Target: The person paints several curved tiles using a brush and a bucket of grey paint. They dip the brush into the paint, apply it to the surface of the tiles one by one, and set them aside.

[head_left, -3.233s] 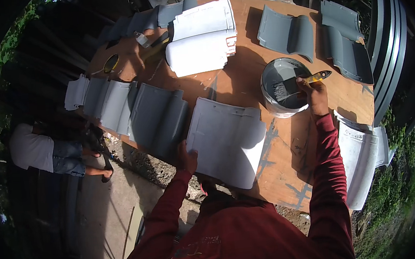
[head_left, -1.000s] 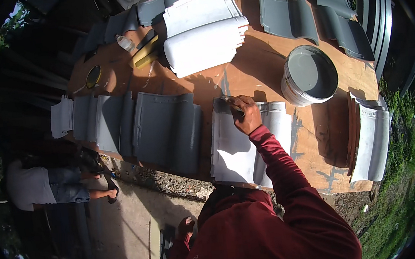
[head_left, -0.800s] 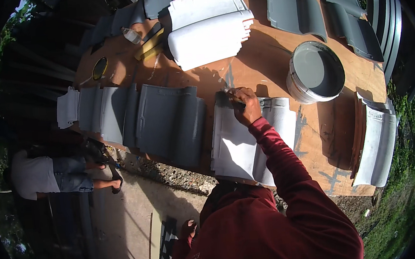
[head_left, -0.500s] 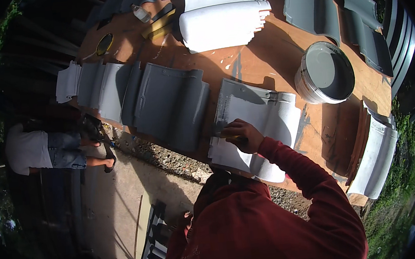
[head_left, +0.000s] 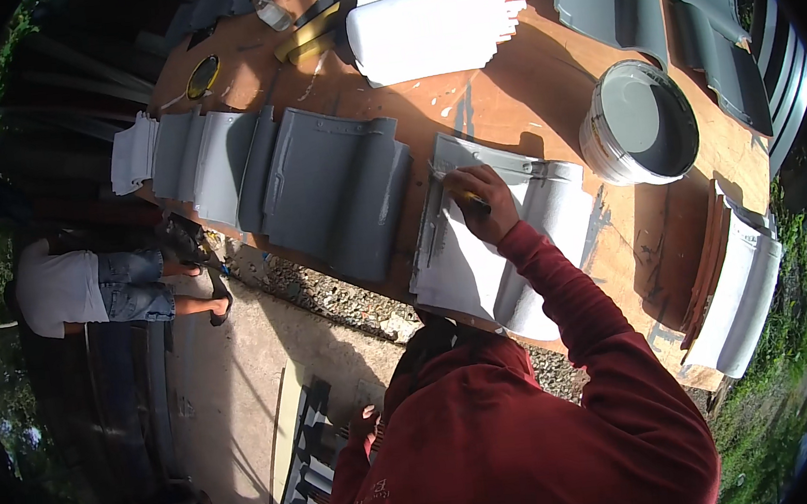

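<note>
My right hand (head_left: 481,203) is closed around a paintbrush (head_left: 477,196) with a yellowish handle. Its bristle end touches the upper left part of a white curved roof tile (head_left: 467,260) on the table. Grey paint covers the tile's far edge and runs in a streak down its left side. My left hand (head_left: 366,423) hangs low beside my body, partly shaded; its grip cannot be made out. To the right of the tile stands a white bucket (head_left: 607,150) of grey paint. A grey-painted roof tile (head_left: 335,195) lies to the left.
A stack of white tiles (head_left: 436,35) stands at the far side of the wooden table (head_left: 542,73). Grey tiles (head_left: 608,4) lie far right, and more white tiles (head_left: 733,293) near right. A small round tin (head_left: 203,76) sits far left. Another person (head_left: 62,285) bends over at left.
My right hand has moved with the paintbrush away from me, toward the tile's far edge. The view has shifted slightly.
</note>
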